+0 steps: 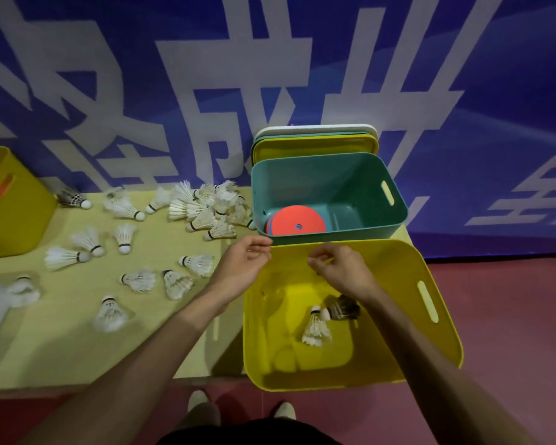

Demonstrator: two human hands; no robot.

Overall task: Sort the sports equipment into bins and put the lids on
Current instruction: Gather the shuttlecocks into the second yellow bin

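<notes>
Shuttlecocks point(316, 327) below right hand point(341, 271), apparently empty.

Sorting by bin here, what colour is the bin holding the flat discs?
The bin is teal, per the head view.

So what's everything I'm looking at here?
Table: one, pale yellow, left.
Shuttlecocks: many, white, one dark, scattered on table.
Yellow bin: one, front right, holding two shuttlecocks, white and dark.
Teal bin: one, behind it, holding discs, orange on top.
Lids: three, yellow, teal, white, stacked behind teal bin.
Second yellow bin: one, far left.
Shoes: two, pale, bottom edge.
Left hand: at yellow bin's far rim, empty.
Right hand: beside it, empty.
</notes>
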